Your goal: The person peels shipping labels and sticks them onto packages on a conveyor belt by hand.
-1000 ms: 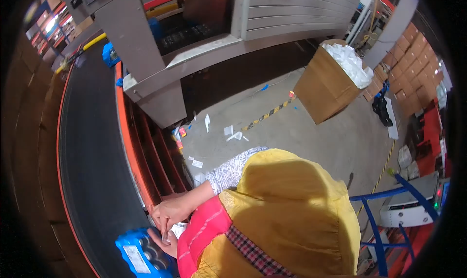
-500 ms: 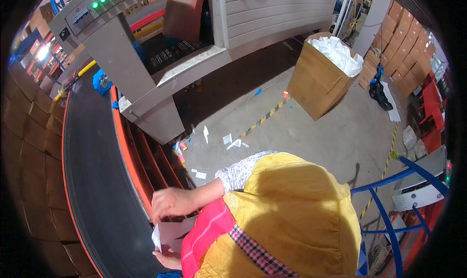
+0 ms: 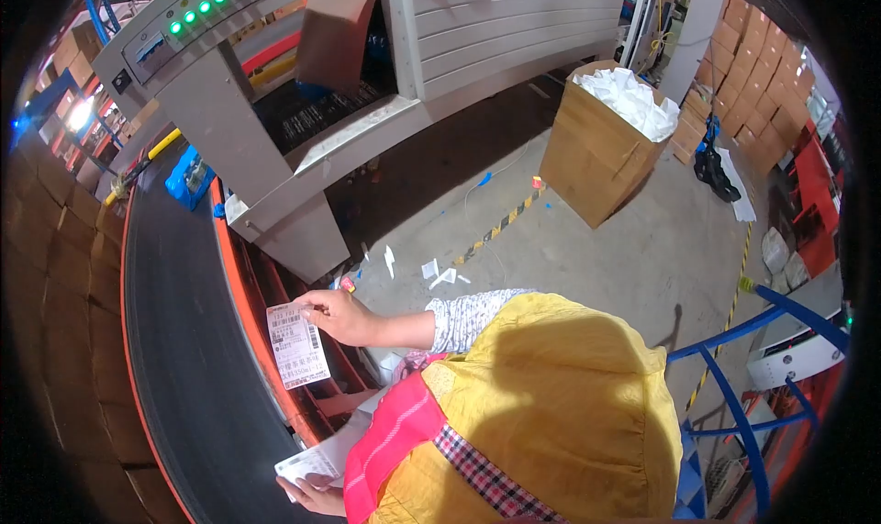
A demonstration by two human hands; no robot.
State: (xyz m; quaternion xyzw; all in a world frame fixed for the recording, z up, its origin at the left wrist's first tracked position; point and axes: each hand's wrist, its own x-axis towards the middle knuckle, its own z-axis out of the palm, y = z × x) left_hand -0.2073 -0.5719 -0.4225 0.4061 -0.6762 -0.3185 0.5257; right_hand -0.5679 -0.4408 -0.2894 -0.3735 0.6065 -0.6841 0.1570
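My right hand (image 3: 338,317) pinches the top corner of a printed shipping label (image 3: 297,345), whose text and barcode face up. It hangs over the orange edge of the black conveyor belt (image 3: 193,331). Lower in view, my left hand (image 3: 318,496) is closed around a stack of labels (image 3: 317,460), white with print on the outer one. Part of the stack lies against the pink sleeve cover, and some of the left fingers are hidden beneath it. A blue plastic-wrapped parcel (image 3: 190,180) rests on the far part of the belt.
A grey machine (image 3: 294,194) with lit green buttons stands beyond the belt. A tall carton (image 3: 601,152) filled with white paper is on the floor, with paper scraps (image 3: 447,277) nearer. Stacked cartons (image 3: 55,340) line the left; a blue metal frame (image 3: 734,414) stands at right.
My right hand has risen away from the left one and now holds up a single label. The blue parcel has come nearer along the belt.
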